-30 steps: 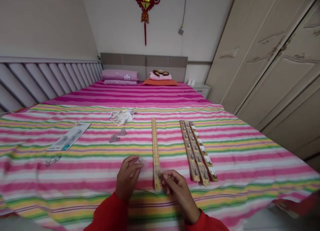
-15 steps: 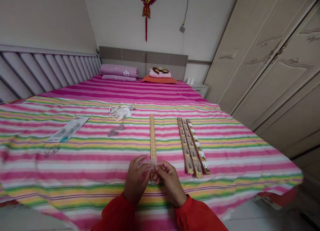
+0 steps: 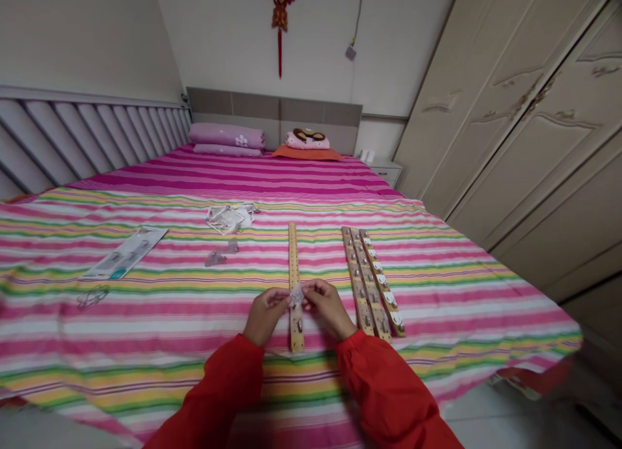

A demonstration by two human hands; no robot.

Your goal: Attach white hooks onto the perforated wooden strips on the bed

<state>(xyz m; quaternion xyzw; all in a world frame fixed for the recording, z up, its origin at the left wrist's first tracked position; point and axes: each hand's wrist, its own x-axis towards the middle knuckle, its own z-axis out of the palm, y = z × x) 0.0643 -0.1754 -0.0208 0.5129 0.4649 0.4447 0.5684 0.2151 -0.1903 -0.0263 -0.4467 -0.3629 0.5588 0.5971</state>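
My left hand (image 3: 265, 314) and my right hand (image 3: 326, 308) meet over a long wooden strip with holes (image 3: 293, 261) that lies on the striped bedspread (image 3: 146, 319). Both hands pinch one small clear plastic piece (image 3: 296, 297) between their fingertips, just above the strip. A small metal hook (image 3: 299, 324) sits on the strip near its close end. To the right lie three more wooden strips (image 3: 370, 282) side by side, fitted with hooks and white round pieces. Both sleeves are red.
A flat packaging card (image 3: 125, 253), clear plastic bits (image 3: 219, 253) and a heap of white wrappers (image 3: 230, 216) lie on the left half of the bed. Pillows (image 3: 226, 138) are at the headboard. A wardrobe (image 3: 525, 118) stands to the right, a slatted rail (image 3: 72, 144) to the left.
Both hands came together and moved up along the strip, now holding the clear piece between them. A hook now shows on the strip's near end. The camera shifted slightly.
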